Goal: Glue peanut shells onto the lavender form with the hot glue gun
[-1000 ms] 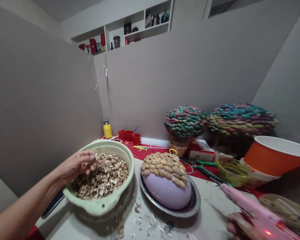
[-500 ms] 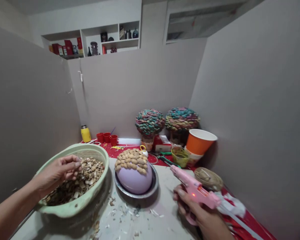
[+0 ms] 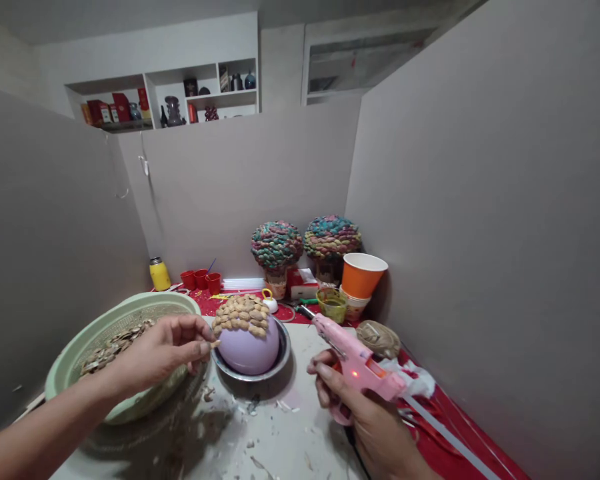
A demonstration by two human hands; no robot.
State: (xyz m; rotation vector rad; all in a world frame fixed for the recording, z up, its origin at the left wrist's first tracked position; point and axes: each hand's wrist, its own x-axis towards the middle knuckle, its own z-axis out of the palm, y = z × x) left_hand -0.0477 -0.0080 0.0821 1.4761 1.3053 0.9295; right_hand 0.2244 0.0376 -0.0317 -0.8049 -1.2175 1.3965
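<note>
A purple balloon (image 3: 249, 348) rests in a metal bowl (image 3: 283, 357), its top covered with peanut shells (image 3: 241, 313). Just left of the balloon, my left hand (image 3: 173, 350) pinches a small peanut shell piece (image 3: 215, 345) between thumb and fingertips. My right hand (image 3: 347, 393) is wrapped round a pink glue gun (image 3: 353, 353), whose orange light glows and whose nozzle points up and left, right of the bowl. A green basket (image 3: 63, 363) of shells (image 3: 115, 347) stands at the left, partly hidden behind my left forearm.
Two colourful shell-covered trees (image 3: 277, 245) stand at the back beside an orange bucket (image 3: 364, 275). Red cups (image 3: 201, 279) and a yellow bottle (image 3: 159, 274) are at the back left. Shell scraps litter the grey board (image 3: 285, 440). A twine bundle (image 3: 379, 339) lies right.
My left hand has moved right, from over the basket to beside the balloon, with a shell piece now visible in its fingers. The camera view has shifted, and the glue gun remains in my right hand.
</note>
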